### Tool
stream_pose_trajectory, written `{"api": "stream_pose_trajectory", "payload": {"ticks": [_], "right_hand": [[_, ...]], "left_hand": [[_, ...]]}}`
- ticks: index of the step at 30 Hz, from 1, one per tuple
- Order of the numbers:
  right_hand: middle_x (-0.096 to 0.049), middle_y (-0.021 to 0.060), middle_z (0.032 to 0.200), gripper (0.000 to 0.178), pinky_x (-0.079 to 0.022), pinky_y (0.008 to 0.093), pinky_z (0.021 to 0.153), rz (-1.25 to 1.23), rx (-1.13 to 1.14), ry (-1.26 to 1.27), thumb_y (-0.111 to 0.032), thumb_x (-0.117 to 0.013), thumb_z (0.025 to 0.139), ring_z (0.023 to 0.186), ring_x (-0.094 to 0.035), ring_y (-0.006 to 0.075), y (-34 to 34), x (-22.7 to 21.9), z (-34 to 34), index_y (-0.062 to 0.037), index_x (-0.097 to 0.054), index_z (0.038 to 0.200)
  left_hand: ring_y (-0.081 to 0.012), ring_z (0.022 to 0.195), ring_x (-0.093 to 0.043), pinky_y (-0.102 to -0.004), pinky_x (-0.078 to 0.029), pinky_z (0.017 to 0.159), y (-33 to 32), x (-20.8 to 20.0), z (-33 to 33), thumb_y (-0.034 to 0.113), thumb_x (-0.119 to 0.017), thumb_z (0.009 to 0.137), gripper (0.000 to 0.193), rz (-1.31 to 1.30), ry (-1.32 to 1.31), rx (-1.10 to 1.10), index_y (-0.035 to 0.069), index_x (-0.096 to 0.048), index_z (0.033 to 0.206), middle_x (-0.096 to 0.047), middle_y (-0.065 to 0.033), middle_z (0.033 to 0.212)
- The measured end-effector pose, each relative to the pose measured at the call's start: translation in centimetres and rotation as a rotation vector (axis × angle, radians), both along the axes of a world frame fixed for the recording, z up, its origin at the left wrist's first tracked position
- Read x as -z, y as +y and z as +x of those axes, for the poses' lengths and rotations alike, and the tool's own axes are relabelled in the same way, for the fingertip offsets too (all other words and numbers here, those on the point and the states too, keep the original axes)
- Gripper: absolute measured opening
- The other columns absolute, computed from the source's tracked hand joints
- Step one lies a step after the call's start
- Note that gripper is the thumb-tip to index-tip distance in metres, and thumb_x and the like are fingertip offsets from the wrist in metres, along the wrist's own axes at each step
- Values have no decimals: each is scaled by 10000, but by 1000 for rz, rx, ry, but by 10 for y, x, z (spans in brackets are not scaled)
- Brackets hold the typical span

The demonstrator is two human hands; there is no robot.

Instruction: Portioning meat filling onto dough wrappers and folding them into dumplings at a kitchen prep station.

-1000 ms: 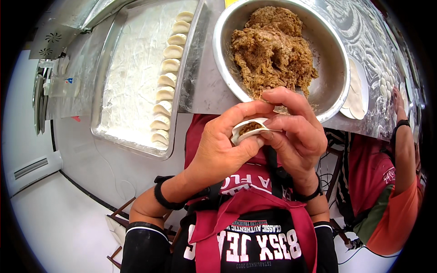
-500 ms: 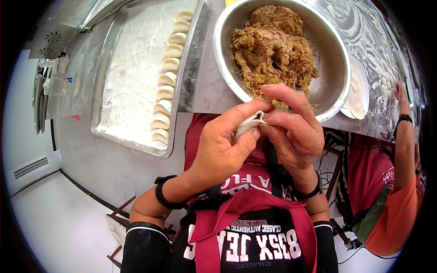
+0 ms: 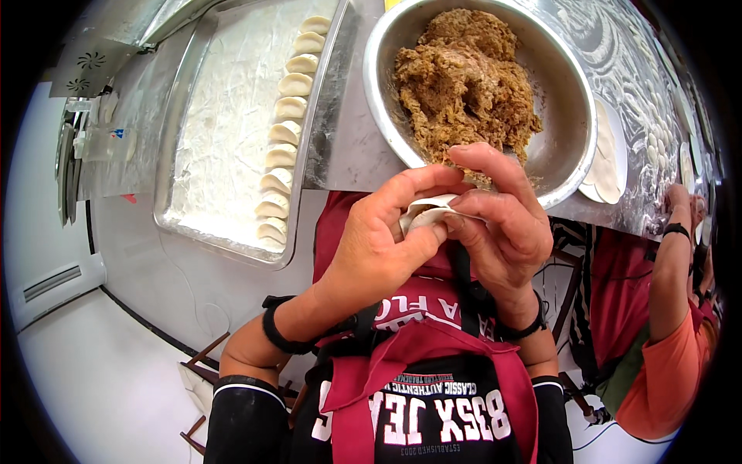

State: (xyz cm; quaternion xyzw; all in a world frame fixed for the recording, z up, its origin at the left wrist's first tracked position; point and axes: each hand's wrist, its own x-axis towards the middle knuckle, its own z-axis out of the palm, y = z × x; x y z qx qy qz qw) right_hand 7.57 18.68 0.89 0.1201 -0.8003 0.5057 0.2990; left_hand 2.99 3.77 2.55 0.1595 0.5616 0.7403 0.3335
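Note:
Between my two hands is a white dumpling (image 3: pixel 423 210), its wrapper folded over with a gap at the top edge where some brown filling shows. My left hand (image 3: pixel 384 232) grips its left part between thumb and fingers. On its right edge the thumb and forefinger of my right hand (image 3: pixel 506 224) pinch the dough, while the other fingers are raised. Just beyond my hands stands a wide metal bowl (image 3: pixel 563 166) holding a large mound of brown minced filling (image 3: pixel 468 85). The undersides of my fingers hide part of the dumpling.
On the left, a floured metal tray (image 3: pixel 216 131) holds a row of finished dumplings (image 3: pixel 284 133) along its right side. A stack of round wrappers (image 3: pixel 605 158) lies right of the bowl. Farther right, a co-worker's arm (image 3: pixel 671 271) reaches over the floured table (image 3: pixel 634 100) with small dough pieces.
The fold of wrapper between my fingers has opened wider and shows more of its edge; my left fingers shifted slightly. The co-worker's hand has drawn back toward the near table edge.

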Motion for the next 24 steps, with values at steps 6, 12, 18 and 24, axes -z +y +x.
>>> {"api": "stream_pose_trajectory", "payload": {"ticks": [6, 12, 18, 24], "right_hand": [[-582, 188, 1099, 195, -473, 352, 797, -119, 50, -15, -19, -704, 677, 974, -580, 312, -6, 1, -1, -9, -607, 846], [-583, 187, 1093, 201, -477, 344, 779, 40, 12, 14, -18, -709, 670, 969, -578, 303, 1, 0, -3, -7, -603, 840], [-577, 187, 1103, 200, -478, 342, 786, 43, 2, -20, -17, -709, 668, 977, -575, 307, 0, 0, 0, -5, -599, 835], [-564, 191, 1128, 201, -476, 345, 810, -9, -45, 0, -18, -702, 687, 1005, -571, 305, 2, 0, -1, -7, -602, 861]], "left_hand": [[-200, 1082, -541, -307, -452, 938, -4, 15, -1, 5, -542, 863, 356, 227, -252, -23, -33, -451, 1205, -536, -146, 1176], [-124, 1014, -552, -237, -439, 878, -3, 5, 1, -28, -485, 869, 346, -6, 114, -31, -40, -468, 1214, -571, -92, 1122], [-108, 1006, -542, -237, -446, 852, -4, 2, 1, -60, -472, 831, 362, -45, 82, 32, -45, -498, 1192, -583, -95, 1106], [-115, 1010, -544, -236, -440, 863, -3, 1, -1, -67, -470, 825, 386, -40, 53, 39, -43, -472, 1211, -581, -103, 1095]]}}
